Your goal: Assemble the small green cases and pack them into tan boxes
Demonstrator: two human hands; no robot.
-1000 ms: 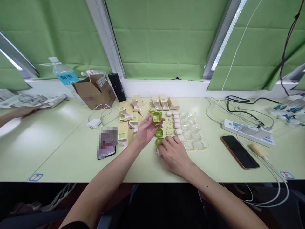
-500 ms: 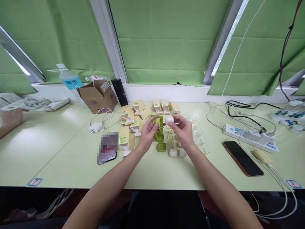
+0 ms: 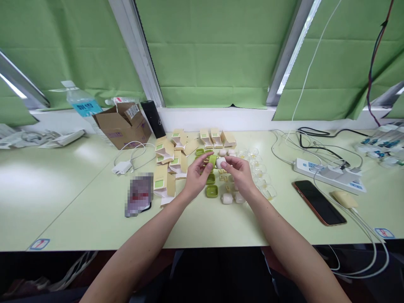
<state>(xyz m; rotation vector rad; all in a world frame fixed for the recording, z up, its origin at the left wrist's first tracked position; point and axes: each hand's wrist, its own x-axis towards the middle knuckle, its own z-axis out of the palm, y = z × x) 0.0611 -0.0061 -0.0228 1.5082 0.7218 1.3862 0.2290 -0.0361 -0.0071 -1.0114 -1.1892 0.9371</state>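
Observation:
My left hand (image 3: 196, 176) is closed on a small green square cup-like piece (image 3: 212, 160), gripped between thumb and fingers. In my right hand (image 3: 242, 173) a small white rounded piece (image 3: 220, 163) is pinched, its end meeting the green piece's open side; whether it sits inside cannot be made out. Below the hands, several more green square cups (image 3: 212, 192) stand in a column on the table. Small yellow ring-like parts (image 3: 223, 177) and further white rounded pieces (image 3: 227, 198) lie beside them, partly hidden by my right hand. Clear plastic shells (image 3: 260, 171) are grouped right of that hand.
Opened cream paper boxes (image 3: 164, 181) lie left and behind. A cardboard box (image 3: 124, 128), a water bottle (image 3: 83, 103) and a black cylinder (image 3: 153, 118) stand at the back left. On the right are a power strip (image 3: 328, 174), a phone (image 3: 318, 203) and cables.
My right hand has brought the white piece left and against the green one; a gap showed between them before. The view has shifted slightly. Another person's hand at far left is gone from view.

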